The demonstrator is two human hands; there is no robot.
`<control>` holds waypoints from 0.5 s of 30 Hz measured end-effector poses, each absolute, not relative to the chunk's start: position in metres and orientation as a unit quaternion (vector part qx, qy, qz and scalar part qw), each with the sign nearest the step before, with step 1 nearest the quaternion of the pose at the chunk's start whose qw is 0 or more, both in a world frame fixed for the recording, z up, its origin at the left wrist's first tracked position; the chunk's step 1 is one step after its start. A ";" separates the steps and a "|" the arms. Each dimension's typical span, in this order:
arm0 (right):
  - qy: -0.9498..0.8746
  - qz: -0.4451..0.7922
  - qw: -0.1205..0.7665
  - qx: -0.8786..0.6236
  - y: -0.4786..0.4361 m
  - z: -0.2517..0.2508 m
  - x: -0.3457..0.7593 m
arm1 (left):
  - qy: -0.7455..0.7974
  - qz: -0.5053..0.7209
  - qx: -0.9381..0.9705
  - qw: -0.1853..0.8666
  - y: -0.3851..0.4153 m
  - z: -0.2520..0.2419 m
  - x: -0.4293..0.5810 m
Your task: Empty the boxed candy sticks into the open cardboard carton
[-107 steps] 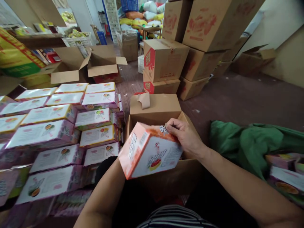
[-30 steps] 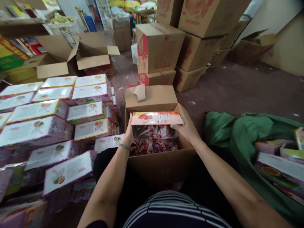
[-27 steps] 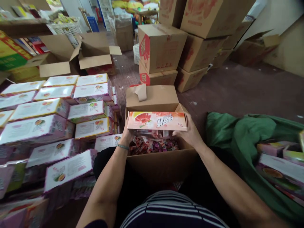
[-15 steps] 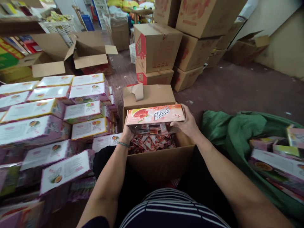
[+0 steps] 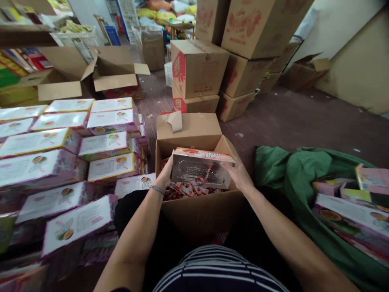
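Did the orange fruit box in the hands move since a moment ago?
Yes. The fruit box tipped over, now showing its silver side, and it sits lower, farther below the cardboard carton's back flap.

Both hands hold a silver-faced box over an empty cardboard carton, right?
No: the cardboard carton isn't empty. The head view shows small wrapped packets inside it. The rest stands: the left hand and the right hand hold the silver-faced box over it.
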State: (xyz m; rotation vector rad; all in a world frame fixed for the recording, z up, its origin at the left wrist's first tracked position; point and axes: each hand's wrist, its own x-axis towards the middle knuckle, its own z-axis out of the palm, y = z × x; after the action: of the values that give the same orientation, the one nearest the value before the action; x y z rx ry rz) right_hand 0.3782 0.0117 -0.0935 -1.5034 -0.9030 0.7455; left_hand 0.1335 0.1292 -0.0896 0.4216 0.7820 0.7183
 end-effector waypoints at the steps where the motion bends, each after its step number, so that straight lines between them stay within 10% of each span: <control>1: -0.378 0.309 0.603 -0.632 0.008 -0.099 0.378 | 0.370 0.350 0.206 0.835 0.130 -0.091 0.132; 15: -0.140 0.361 0.729 -0.564 -0.036 -0.105 0.416 | 0.533 0.232 0.418 0.698 0.149 -0.086 0.109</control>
State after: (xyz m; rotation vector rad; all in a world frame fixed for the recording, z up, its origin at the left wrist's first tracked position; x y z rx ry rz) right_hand 0.4164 -0.0360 -0.1048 -1.2414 -0.3083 0.7961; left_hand 0.1094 0.1489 -0.0858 0.9323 1.1885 0.5165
